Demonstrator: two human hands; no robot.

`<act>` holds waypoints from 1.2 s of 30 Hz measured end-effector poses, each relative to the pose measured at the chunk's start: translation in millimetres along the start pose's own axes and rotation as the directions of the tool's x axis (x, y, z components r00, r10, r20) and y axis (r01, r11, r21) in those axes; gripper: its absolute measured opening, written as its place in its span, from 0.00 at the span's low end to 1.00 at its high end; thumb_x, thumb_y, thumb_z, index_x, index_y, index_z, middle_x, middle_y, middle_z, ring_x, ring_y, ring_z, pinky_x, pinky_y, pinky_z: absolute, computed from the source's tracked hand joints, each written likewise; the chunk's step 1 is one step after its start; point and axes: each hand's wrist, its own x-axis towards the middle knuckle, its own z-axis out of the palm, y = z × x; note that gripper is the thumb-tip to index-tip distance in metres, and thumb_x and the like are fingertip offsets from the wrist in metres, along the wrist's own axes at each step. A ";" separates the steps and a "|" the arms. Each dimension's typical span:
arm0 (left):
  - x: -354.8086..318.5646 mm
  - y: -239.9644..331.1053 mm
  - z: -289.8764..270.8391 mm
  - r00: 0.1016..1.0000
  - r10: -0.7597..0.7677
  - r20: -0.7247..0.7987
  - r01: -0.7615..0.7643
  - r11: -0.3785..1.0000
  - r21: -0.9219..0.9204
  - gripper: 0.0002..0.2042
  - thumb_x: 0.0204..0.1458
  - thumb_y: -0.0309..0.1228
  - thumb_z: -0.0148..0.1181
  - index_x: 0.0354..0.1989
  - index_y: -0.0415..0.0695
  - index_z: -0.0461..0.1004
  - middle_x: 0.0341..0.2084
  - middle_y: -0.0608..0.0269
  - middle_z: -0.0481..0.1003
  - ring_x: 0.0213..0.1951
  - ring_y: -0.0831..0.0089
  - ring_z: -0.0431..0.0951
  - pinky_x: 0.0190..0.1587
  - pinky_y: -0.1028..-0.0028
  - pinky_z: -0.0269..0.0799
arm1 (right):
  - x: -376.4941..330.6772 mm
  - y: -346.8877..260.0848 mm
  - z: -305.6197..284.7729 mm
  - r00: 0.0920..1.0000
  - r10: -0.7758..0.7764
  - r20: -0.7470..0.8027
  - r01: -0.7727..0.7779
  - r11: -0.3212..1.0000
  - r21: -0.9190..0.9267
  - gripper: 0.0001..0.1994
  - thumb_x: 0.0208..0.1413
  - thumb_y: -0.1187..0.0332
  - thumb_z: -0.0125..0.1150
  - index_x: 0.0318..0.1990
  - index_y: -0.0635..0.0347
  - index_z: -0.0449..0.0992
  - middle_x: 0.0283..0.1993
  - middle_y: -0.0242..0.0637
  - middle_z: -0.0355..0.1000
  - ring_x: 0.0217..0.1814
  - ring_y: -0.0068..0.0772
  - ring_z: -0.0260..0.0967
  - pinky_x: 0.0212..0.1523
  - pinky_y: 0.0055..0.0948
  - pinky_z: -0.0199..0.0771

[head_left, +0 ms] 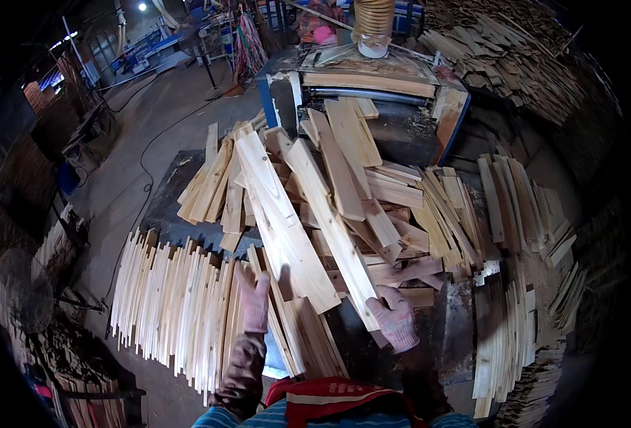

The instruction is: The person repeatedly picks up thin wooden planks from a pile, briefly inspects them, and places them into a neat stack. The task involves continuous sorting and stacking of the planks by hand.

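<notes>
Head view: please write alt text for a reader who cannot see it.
Two gloved hands reach into a heap of pale wood boards: the right hand grips the near end of a long board, and the open left hand is beside a wider board. Thin slats lie stacked on the left, and a woodworking machine stands behind the heap.

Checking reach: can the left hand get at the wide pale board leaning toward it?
Probably yes. The left hand is raised, fingers spread, just beside the wide pale board, whose near end lies uncovered on top of the pile.
</notes>
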 end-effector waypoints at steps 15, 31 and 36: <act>89.4 -24.4 80.2 0.923 -0.291 0.253 0.385 0.731 -0.563 0.34 0.60 0.59 0.54 0.68 0.47 0.65 0.60 0.61 0.72 0.59 0.62 0.73 0.63 0.63 0.69 | 41.4 160.1 84.4 0.759 -0.533 0.375 0.649 0.662 -0.374 0.24 0.52 0.66 0.64 0.57 0.62 0.71 0.42 0.36 0.77 0.38 0.36 0.76 0.49 0.36 0.73; 315.1 -122.4 86.5 0.973 -0.220 -0.066 0.128 0.758 -0.639 0.20 0.70 0.39 0.41 0.61 0.40 0.70 0.51 0.56 0.78 0.50 0.60 0.80 0.50 0.65 0.78 | 170.1 123.6 54.4 0.999 0.035 -0.011 -0.032 0.979 0.200 0.21 0.53 0.53 0.65 0.47 0.61 0.80 0.39 0.48 0.80 0.42 0.47 0.77 0.45 0.39 0.75; 197.2 -26.8 170.4 0.964 -0.265 0.006 0.227 0.814 -0.535 0.10 0.60 0.29 0.56 0.45 0.35 0.74 0.45 0.55 0.79 0.46 0.63 0.80 0.52 0.66 0.76 | 92.1 115.8 -37.0 0.930 0.333 -0.154 -0.317 0.941 0.119 0.18 0.54 0.59 0.64 0.46 0.64 0.79 0.36 0.46 0.80 0.38 0.43 0.77 0.42 0.39 0.75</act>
